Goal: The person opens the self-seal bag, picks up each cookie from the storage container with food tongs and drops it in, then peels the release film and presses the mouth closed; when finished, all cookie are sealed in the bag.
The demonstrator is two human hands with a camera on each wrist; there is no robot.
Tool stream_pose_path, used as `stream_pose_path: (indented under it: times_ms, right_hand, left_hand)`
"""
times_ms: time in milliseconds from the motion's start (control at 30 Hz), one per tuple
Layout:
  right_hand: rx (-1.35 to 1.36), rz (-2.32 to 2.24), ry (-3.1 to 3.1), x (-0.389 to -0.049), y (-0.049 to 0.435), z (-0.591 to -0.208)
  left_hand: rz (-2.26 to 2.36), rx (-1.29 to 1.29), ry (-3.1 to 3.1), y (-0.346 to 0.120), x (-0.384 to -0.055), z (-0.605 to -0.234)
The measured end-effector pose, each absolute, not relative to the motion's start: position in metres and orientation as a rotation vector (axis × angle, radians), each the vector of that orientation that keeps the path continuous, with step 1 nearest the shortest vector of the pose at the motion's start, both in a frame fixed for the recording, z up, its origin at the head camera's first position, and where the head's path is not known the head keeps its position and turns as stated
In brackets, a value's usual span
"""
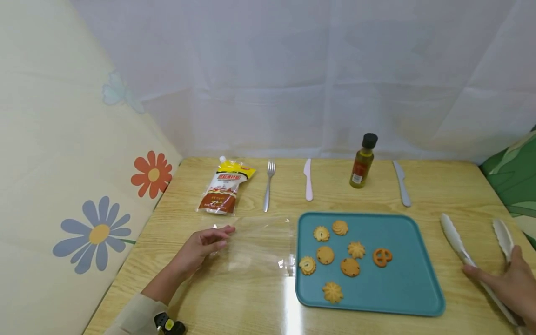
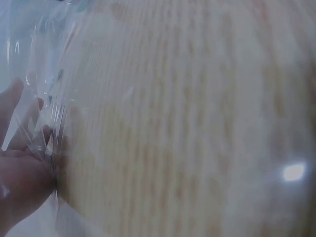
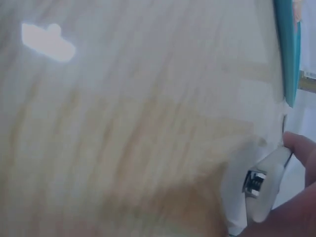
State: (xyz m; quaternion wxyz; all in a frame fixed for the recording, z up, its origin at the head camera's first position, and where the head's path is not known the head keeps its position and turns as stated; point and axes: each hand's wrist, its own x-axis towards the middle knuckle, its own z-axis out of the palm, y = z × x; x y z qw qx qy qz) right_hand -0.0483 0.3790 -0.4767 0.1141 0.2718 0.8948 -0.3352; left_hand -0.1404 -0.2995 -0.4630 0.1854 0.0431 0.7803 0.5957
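Note:
A clear plastic bag (image 1: 261, 249) lies flat on the table, left of a teal tray (image 1: 402, 288). At the bag's left edge, my left hand (image 1: 198, 251) holds the film between thumb and fingers; the left wrist view shows the plastic (image 2: 54, 113) bunched by the thumb. My right hand (image 1: 512, 284) grips metal tongs (image 1: 454, 237) to the right of the tray, their two arms spread wide with nothing between the tips. Several cookies (image 1: 325, 255) and a pretzel-shaped cookie (image 1: 382, 257) sit on the tray, mostly on its left half.
Along the back of the table lie a spouted sauce pouch (image 1: 226, 188), a fork (image 1: 269, 184), a pink knife (image 1: 308, 179) and a grey-blue knife (image 1: 402, 184). A dark-capped oil bottle (image 1: 363, 163) stands upright between the knives. White cloth (image 1: 272, 93) hangs behind.

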Motion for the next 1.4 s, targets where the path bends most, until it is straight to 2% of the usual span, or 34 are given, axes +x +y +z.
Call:
stream_pose_path:
  times_ms: [633, 933, 1167, 1400]
  right_hand:
    - [0.348, -1.075, 2.892, -0.048, 0.369, -0.461]
    - [0.207, -0.784, 3.071, -0.054, 0.358, -0.454]
    - [-0.065, -0.691, 3.194, -0.054, 0.342, -0.453]
    - [-0.201, -0.605, 2.986, -0.056, 0.329, -0.447]
  left_hand:
    - [1.671, 0.126, 2.203, -0.299, -0.14, -0.462]
    - [1.675, 0.118, 2.2, -0.298, -0.139, -0.461]
    - [1.669, 0.109, 2.203, -0.298, -0.139, -0.459]
    - [1.656, 0.098, 2.2, -0.298, -0.139, -0.458]
